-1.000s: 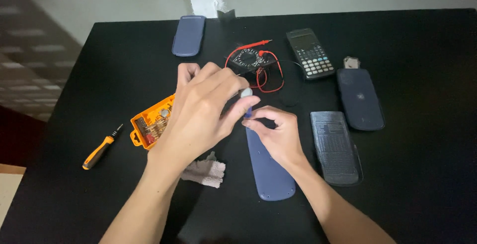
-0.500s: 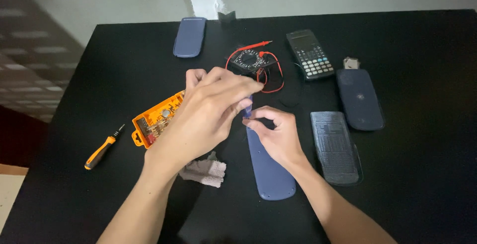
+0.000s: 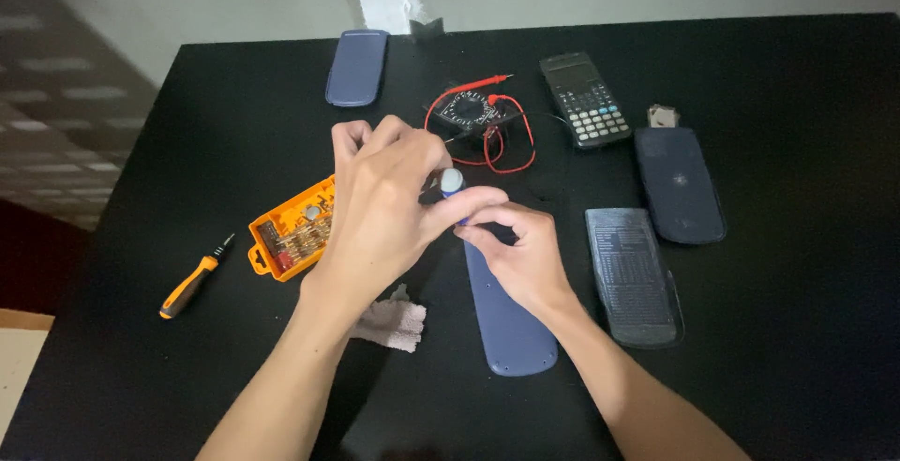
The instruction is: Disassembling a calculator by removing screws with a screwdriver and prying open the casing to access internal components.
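My left hand [image 3: 384,208] is closed around a small blue screwdriver [image 3: 452,181] with a pale round cap, held upright between thumb and fingers. Its tip is hidden behind my fingers. My right hand [image 3: 520,255] grips the upper end of a long blue calculator shell [image 3: 511,325] that lies flat on the black table [image 3: 141,170]. Its thumb and forefinger are pinched just below the screwdriver. The two hands touch over the top of the shell.
An orange bit case [image 3: 286,241] lies open left of my hands, an orange-black screwdriver [image 3: 192,281] beyond it. A pinkish cloth [image 3: 389,322] lies under my left wrist. Farther back are a blue cover [image 3: 356,67], a multimeter with red leads [image 3: 473,114] and a black calculator [image 3: 586,100]. A dark cover [image 3: 680,184] and grey panel [image 3: 633,273] lie right.
My left hand's fingers have shifted around the screwdriver and the hand has edged slightly right. My right hand and the blue shell have hardly moved.
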